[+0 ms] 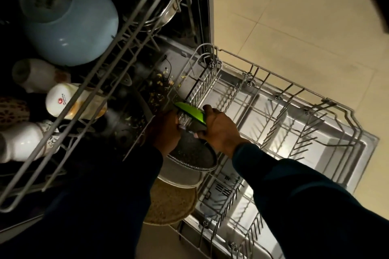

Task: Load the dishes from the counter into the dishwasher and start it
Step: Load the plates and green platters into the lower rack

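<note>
The dishwasher is open, its lower rack (294, 99) pulled out over the door. At the rack's left end, my left hand (166, 130) and my right hand (221, 130) both grip a green-and-dark object (190, 112), apparently a handle. Just below the hands sits a dark speckled pan (193, 156). Under it show a pale plate edge (179, 180) and a brownish round dish (168, 204). The upper rack (117, 48) at the left holds a light blue bowl (69, 21) upside down and several white cups (63, 101).
Food scraps (160, 86) lie on the dishwasher's floor behind the lower rack. Most of the lower rack to the right holds nothing but tines. Beige floor tiles (294, 17) spread to the right. The left side is dark.
</note>
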